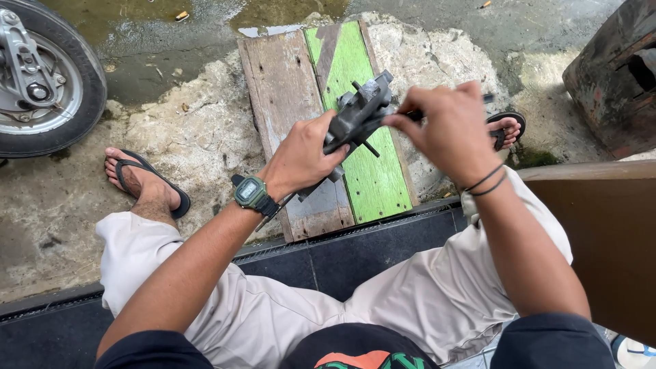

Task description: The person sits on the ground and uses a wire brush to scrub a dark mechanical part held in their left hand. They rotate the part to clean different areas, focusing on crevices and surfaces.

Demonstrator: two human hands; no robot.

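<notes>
My left hand grips a grey metal engine part with studs sticking out, holding it up over a worn wooden board that is partly painted green. My right hand pinches a thin dark tool whose tip touches the part's right side. A green wristwatch sits on my left wrist and black bands circle my right wrist. I sit on a dark tiled step with my legs apart.
A motorcycle wheel stands at the upper left. My sandalled feet rest on wet, rough concrete. A rusty metal box is at the upper right, and a brown board lies by my right knee.
</notes>
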